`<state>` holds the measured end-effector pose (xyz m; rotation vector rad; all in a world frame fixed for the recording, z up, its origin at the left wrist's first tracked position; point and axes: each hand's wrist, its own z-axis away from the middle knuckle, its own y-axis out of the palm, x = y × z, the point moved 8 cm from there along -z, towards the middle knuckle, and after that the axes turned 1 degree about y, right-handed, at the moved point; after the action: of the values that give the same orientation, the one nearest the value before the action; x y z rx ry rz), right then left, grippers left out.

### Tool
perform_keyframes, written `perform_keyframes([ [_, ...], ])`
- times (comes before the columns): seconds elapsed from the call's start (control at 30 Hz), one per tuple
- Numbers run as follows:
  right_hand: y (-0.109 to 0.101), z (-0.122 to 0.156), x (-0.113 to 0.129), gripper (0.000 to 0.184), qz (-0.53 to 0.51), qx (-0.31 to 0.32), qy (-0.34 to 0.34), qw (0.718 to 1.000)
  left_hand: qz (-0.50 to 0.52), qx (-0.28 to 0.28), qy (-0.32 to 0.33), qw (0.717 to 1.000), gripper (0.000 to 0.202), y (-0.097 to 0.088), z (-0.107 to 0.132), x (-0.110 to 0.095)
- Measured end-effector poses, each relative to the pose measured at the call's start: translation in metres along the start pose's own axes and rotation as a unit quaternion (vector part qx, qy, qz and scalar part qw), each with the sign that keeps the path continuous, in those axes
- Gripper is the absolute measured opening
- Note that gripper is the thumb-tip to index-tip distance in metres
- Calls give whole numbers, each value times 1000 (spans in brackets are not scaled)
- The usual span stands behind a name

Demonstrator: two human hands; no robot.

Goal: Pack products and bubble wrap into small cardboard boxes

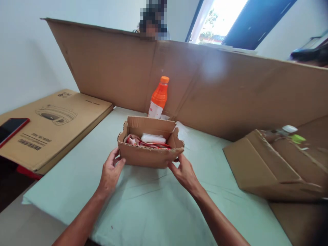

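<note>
A small open cardboard box (146,159) sits at the middle of the table, between my two hands. My left hand (111,169) grips its left front corner, thumb on the front wall and fingers round the side. At the right front corner my right hand (183,169) holds it in the same way, with some fingertips hidden. Inside lie a white packet (153,138) and red-and-white printed packaging (134,140), partly covered by the front wall. Just behind the box stands an orange-capped bottle (159,97) with a white label, its base hidden.
A flat printed carton (84,106) lies at left with a red-edged phone (12,130) on it. A tall cardboard panel (115,65) closes off the back. At right stands a larger cardboard box (256,164) holding bottles. Clear plastic (186,131) lies behind the small box. Beyond the panel is a person.
</note>
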<state>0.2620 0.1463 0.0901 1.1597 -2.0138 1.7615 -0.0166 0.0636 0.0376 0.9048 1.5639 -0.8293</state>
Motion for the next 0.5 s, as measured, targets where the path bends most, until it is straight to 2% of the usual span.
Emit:
perform_keyframes([
  [0.1,-8,-2,-2,30,-4,-18,38,999,11,-2,-1,1000,51,18,-10,-8],
  [0.17,-26,22,-15,29,3,-43,68,997,13,27,9,999,51,41,-5,-14],
  [0.27,-62,93,-43,30,45,-100,107,988,20,108,22,994,48,79,25,-17],
  [0.33,-82,150,-56,35,81,-133,127,980,15,166,26,986,43,94,52,-17],
  [0.43,-95,213,-68,53,99,-151,151,972,-37,198,53,978,36,91,78,-21],
  [0.5,-93,229,-76,80,63,-142,159,975,-85,176,75,978,36,78,81,-25],
])
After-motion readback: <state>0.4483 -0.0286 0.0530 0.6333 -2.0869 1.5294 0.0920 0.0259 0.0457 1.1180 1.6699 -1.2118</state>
